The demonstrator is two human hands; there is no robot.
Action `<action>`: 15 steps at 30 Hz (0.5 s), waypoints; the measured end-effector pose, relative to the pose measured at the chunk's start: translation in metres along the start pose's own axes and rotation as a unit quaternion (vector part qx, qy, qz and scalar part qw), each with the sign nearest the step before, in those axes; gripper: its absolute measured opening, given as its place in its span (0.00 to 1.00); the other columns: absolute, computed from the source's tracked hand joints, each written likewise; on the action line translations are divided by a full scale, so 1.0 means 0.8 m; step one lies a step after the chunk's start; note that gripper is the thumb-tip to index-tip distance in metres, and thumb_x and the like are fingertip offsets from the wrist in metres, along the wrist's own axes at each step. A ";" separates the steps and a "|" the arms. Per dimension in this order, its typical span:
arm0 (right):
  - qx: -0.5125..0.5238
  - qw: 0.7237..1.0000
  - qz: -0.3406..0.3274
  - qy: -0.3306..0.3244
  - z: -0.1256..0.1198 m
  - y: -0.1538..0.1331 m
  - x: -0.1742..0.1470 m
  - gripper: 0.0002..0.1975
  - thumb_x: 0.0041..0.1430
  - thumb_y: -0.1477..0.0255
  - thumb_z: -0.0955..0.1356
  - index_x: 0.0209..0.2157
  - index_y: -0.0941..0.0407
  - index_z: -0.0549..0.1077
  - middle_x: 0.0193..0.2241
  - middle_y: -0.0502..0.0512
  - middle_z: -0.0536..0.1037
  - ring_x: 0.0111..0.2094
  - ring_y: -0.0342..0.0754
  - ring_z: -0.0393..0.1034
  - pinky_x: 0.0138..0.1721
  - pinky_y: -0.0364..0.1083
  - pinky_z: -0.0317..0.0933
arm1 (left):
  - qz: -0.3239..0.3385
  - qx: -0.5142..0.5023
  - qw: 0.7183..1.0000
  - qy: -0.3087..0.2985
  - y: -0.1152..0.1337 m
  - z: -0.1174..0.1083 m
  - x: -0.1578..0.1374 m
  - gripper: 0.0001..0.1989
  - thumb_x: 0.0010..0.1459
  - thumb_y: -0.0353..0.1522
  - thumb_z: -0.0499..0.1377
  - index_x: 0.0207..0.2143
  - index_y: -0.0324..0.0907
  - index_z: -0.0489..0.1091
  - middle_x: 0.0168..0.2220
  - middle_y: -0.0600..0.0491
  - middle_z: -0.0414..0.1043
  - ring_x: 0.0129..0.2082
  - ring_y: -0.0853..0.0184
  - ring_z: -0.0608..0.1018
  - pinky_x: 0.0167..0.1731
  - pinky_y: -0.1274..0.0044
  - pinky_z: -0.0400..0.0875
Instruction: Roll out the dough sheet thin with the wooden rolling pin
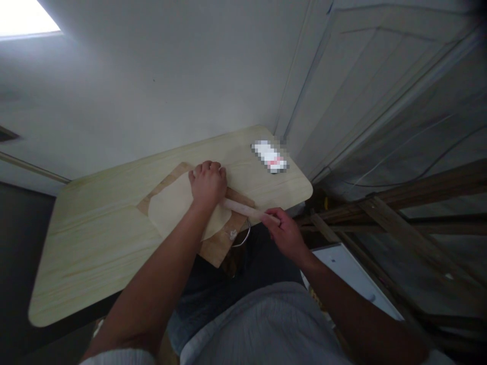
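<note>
A pale sheet of rolled dough lies on a wooden board, covering most of it. A light wooden rolling pin crosses the dough's right side at a slant. At its near right end, my right hand is closed around the pin, off the board's edge. My left hand sits palm down over the pin's other end, above the far edge of the dough, with its fingers curled over. That end of the pin is hidden beneath it. A small scrap of dough is on the board's near right part.
The board rests on a pale wood-grain table against a white wall. A blurred-out phone-like object lies at the table's far right. A metal loop juts out beside the board. Wooden beams stand on the right.
</note>
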State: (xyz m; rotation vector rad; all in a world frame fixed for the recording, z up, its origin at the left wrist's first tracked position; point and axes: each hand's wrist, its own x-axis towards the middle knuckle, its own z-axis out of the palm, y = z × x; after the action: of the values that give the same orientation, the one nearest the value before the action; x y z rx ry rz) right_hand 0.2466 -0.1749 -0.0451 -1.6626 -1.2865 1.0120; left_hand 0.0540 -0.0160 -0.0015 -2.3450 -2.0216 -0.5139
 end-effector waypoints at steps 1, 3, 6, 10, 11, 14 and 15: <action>-0.006 1.000 -0.002 -0.009 0.001 -0.001 -0.007 0.21 0.61 0.49 0.67 0.42 0.53 0.72 0.25 0.48 0.74 0.26 0.46 0.68 0.28 0.43 0.61 | 0.001 -0.002 1.000 -0.004 -0.005 -0.003 -0.009 0.21 0.70 0.40 0.43 0.51 0.46 0.72 0.56 0.43 0.72 0.57 0.50 0.69 0.59 0.53 0.59; -0.017 1.000 -0.009 -0.016 0.004 -0.002 -0.021 0.20 0.61 0.51 0.68 0.43 0.52 0.72 0.29 0.50 0.77 0.30 0.47 0.70 0.32 0.44 0.63 | 0.007 -0.004 1.000 -0.015 -0.013 -0.010 -0.027 0.22 0.70 0.42 0.43 0.54 0.47 0.70 0.60 0.45 0.69 0.61 0.50 0.67 0.60 0.51 0.56; -0.024 1.000 -0.015 -0.014 0.007 -0.002 -0.035 0.20 0.61 0.52 0.68 0.45 0.52 0.71 0.33 0.52 0.79 0.33 0.49 0.73 0.35 0.45 0.65 | 0.018 -0.002 0.999 -0.029 -0.019 -0.017 -0.043 0.23 0.70 0.42 0.42 0.58 0.48 0.67 0.64 0.45 0.63 0.65 0.49 0.62 0.63 0.46 0.49; -0.035 0.999 0.007 -0.006 0.005 -0.004 -0.032 0.21 0.61 0.51 0.68 0.45 0.53 0.71 0.30 0.51 0.78 0.30 0.48 0.72 0.32 0.45 0.64 | 0.024 -0.006 0.999 -0.029 -0.013 -0.009 -0.031 0.23 0.70 0.42 0.42 0.59 0.48 0.67 0.65 0.45 0.62 0.66 0.48 0.60 0.63 0.43 0.46; -0.039 0.999 0.014 -0.003 0.004 -0.005 -0.028 0.21 0.61 0.51 0.68 0.45 0.53 0.71 0.29 0.51 0.77 0.29 0.48 0.72 0.30 0.45 0.63 | 0.023 -0.007 0.999 -0.028 -0.010 -0.005 -0.025 0.23 0.70 0.42 0.42 0.59 0.48 0.67 0.65 0.45 0.62 0.66 0.48 0.60 0.62 0.42 0.46; -0.048 0.999 0.018 0.011 -0.001 -0.007 -0.015 0.22 0.60 0.49 0.68 0.44 0.53 0.72 0.27 0.51 0.76 0.27 0.48 0.70 0.27 0.44 0.61 | 0.020 -0.008 1.000 -0.018 -0.001 0.006 -0.004 0.23 0.70 0.42 0.41 0.56 0.47 0.69 0.64 0.43 0.64 0.65 0.48 0.61 0.62 0.43 0.47; -0.051 0.998 0.016 0.016 -0.002 -0.007 -0.010 0.22 0.60 0.49 0.68 0.43 0.53 0.72 0.27 0.51 0.76 0.27 0.48 0.70 0.27 0.44 0.61 | 0.021 -0.007 1.000 -0.013 0.003 0.009 0.003 0.23 0.70 0.42 0.41 0.54 0.46 0.70 0.62 0.43 0.66 0.64 0.48 0.62 0.62 0.44 0.47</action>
State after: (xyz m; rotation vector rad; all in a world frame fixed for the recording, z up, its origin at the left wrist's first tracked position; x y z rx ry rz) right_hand 0.2449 -0.1822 -0.0384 -1.7749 -1.3128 0.9483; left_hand 0.0580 -0.0127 -0.0075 -2.4090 -1.9812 -0.4995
